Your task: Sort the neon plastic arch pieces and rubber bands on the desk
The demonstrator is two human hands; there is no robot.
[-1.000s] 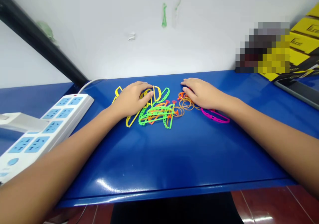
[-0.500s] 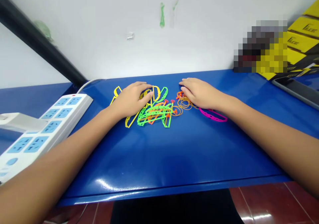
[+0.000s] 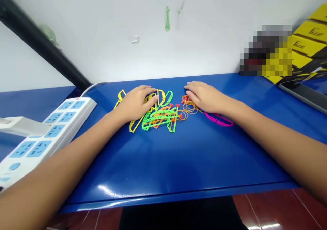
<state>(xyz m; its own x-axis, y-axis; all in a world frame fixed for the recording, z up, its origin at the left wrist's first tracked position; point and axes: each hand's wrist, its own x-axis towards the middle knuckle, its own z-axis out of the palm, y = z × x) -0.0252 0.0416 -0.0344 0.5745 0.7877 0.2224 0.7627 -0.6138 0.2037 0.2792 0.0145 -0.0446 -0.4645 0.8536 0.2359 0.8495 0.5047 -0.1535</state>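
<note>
- The left hand (image 3: 134,104) lies palm down, closer to the table's far edge than to its near edge. Its grip is spread, thumb parted from forefinger, with yellow toy bows (image 3: 164,97) under and around it (whether the palm presses on any of them, I cannot tell).
- The right hand (image 3: 208,96) also lies palm down towards the far edge, well apart from the left. Its grip is loosely spread, the thumb a little away from the fingers; what is under the palm is hidden.
- Green toy bows (image 3: 160,113) lie between the hands in a tangled heap, nearest the left thumb, with orange pieces mixed in and red tips (image 3: 177,105) showing on the heap's right side.
- Tan rubber bands (image 3: 189,104) lie in loose loops just beside the right thumb.
- A magenta toy bow (image 3: 219,120) lies by the right wrist, partly covered by it.
- The table (image 3: 184,155) is glossy blue, its far edge along a white wall (image 3: 114,18).
- A white power strip (image 3: 55,140) slants across the table's left part, bearing a white plug (image 3: 21,127).
- Yellow boxes (image 3: 310,46) are stacked at the right, towards the far edge; a dark flat device (image 3: 304,95) lies in front of them.
</note>
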